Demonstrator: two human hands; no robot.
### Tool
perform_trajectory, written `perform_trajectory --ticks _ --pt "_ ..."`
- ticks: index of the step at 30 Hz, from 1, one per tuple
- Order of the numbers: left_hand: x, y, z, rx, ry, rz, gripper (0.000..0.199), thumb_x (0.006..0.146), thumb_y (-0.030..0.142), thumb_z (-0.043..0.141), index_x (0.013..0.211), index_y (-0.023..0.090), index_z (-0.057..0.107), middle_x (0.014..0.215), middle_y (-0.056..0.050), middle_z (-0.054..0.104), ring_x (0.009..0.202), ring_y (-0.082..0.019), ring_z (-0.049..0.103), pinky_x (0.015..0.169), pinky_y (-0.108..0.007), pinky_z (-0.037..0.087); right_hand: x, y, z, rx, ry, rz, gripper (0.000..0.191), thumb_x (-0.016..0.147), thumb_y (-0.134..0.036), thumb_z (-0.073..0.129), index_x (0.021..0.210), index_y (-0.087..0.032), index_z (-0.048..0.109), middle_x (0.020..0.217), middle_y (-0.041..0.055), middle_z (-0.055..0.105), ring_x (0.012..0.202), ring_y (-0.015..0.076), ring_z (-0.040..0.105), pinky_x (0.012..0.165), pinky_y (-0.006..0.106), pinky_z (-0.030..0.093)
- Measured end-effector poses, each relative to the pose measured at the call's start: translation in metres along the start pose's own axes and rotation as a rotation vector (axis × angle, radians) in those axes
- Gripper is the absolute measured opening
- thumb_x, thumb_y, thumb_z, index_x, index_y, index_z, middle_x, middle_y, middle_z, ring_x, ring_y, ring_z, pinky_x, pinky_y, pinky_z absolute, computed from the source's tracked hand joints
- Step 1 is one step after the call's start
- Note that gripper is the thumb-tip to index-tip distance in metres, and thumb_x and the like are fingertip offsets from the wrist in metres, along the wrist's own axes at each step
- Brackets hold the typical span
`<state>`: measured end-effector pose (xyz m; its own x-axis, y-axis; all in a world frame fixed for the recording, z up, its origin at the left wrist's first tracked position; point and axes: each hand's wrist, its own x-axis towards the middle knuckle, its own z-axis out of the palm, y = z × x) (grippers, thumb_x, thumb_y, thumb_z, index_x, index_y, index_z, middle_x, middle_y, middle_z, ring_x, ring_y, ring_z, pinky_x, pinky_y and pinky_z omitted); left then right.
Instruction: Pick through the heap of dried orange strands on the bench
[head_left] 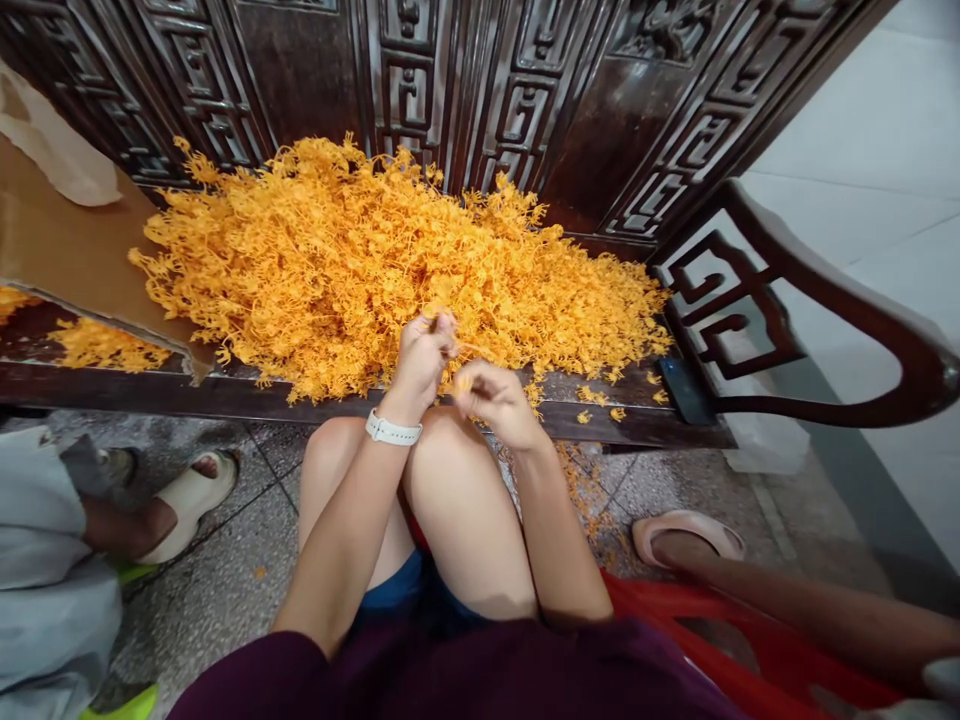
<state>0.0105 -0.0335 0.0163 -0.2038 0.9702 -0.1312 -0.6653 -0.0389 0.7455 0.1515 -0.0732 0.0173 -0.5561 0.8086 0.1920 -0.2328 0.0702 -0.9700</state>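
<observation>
A big heap of orange plastic-looking flower pieces (pixel 345 270) with thin stems covers the wooden bench in front of me. My left hand (pixel 422 362), with a white watch band (pixel 394 430) on its wrist, is closed in a pinch on an orange flower piece at the heap's front edge. Just right of it, above my knee, my right hand (pixel 496 402) is slightly blurred. Its fingers are closed on another orange flower piece (pixel 462 386). A thin orange strand (pixel 476 350) shows between the two hands.
The dark carved bench back (pixel 315 70) rises behind the heap, with a curved armrest (pixel 840 290) at right. A cardboard box (pixel 82 240) stands left. A black phone-like object (pixel 684 390) lies by the armrest. Sandalled feet of other people (pixel 191 495) are on both sides, near a red stool (pixel 697 640).
</observation>
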Motion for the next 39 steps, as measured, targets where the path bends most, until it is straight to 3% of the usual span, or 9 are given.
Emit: perform_trajectory --ticks 4,7,9,13,15,20,26,31,39 --pt "0.018 0.011 -0.018 -0.060 0.081 -0.015 0.017 0.090 0.012 0.065 0.075 0.018 0.058 0.073 0.003 0.048 0.053 -0.005 0.033 0.050 -0.023 0.029 -0.006 -0.021 0.017 -0.174 -0.631 -0.037 0.018 0.096 -0.039 0.072 0.093 -0.023 0.080 0.089 0.0057 0.079 0.084 0.0190 0.071 0.083 0.034 0.053" --pt "0.017 0.018 -0.024 0.038 -0.021 -0.024 0.011 0.090 0.026 0.072 0.085 0.020 0.065 0.081 0.000 0.057 0.057 -0.006 0.038 0.052 -0.024 0.032 -0.004 -0.029 0.023 -0.174 -0.843 -0.047 0.013 0.096 -0.035 0.073 0.096 -0.026 0.081 0.091 0.0057 0.080 0.089 0.0208 0.073 0.091 0.040 0.054" --pt "0.011 0.019 -0.022 0.153 -0.046 0.033 0.017 0.086 0.033 0.078 0.088 0.020 0.068 0.083 0.000 0.061 0.059 -0.006 0.041 0.052 -0.024 0.032 -0.001 -0.026 0.019 0.091 -0.655 -0.066 0.015 0.093 -0.040 0.076 0.089 -0.026 0.080 0.077 0.0028 0.075 0.072 0.0177 0.068 0.078 0.036 0.055" --pt "0.007 0.013 -0.017 0.311 -0.005 0.176 0.023 0.082 0.037 0.082 0.088 0.018 0.071 0.080 -0.001 0.066 0.062 -0.007 0.049 0.054 -0.023 0.033 0.006 -0.009 0.002 0.591 0.262 -0.022 0.024 0.097 -0.051 0.065 0.095 -0.029 0.074 0.073 -0.0035 0.065 0.054 0.0109 0.043 0.056 0.027 0.043" --pt "0.010 0.010 -0.017 0.362 0.034 0.254 0.022 0.082 0.036 0.081 0.090 0.018 0.073 0.081 -0.002 0.069 0.067 -0.010 0.057 0.058 -0.023 0.039 0.008 -0.004 -0.007 0.634 0.466 0.048 0.021 0.097 -0.046 0.062 0.102 -0.028 0.072 0.080 -0.0028 0.065 0.057 0.0115 0.041 0.057 0.027 0.042" --pt "0.013 0.005 -0.021 0.534 0.059 0.484 0.018 0.083 0.034 0.081 0.089 0.018 0.078 0.090 -0.004 0.077 0.082 -0.015 0.068 0.077 -0.029 0.052 0.008 -0.001 -0.007 0.597 0.489 0.111 0.021 0.089 -0.039 0.071 0.103 -0.024 0.068 0.072 -0.0046 0.057 0.057 0.0099 0.043 0.056 0.025 0.040" --pt "-0.003 0.004 -0.011 0.727 -0.113 0.533 0.018 0.088 0.036 0.078 0.090 0.019 0.083 0.088 -0.006 0.079 0.076 -0.016 0.067 0.070 -0.029 0.049 0.014 0.003 0.007 0.138 0.586 0.000 0.034 0.086 -0.047 0.079 0.108 -0.026 0.062 0.077 -0.0033 0.067 0.060 0.0107 0.054 0.058 0.025 0.043" --pt "-0.009 0.000 -0.005 0.844 -0.192 0.632 0.013 0.089 0.030 0.076 0.090 0.021 0.085 0.084 -0.006 0.078 0.074 -0.017 0.066 0.070 -0.031 0.048 0.014 0.010 0.002 0.046 0.639 -0.066 0.023 0.089 -0.042 0.076 0.093 -0.024 0.062 0.073 -0.0036 0.064 0.059 0.0102 0.054 0.058 0.025 0.043" --pt "-0.011 -0.006 -0.002 0.756 -0.128 0.580 0.018 0.081 0.009 0.070 0.079 0.021 0.082 0.080 -0.003 0.077 0.078 -0.018 0.068 0.072 -0.029 0.050 0.009 0.001 0.007 0.003 0.434 -0.067 0.023 0.094 -0.040 0.069 0.081 -0.023 0.061 0.060 -0.0060 0.052 0.051 0.0101 0.044 0.055 0.025 0.039"
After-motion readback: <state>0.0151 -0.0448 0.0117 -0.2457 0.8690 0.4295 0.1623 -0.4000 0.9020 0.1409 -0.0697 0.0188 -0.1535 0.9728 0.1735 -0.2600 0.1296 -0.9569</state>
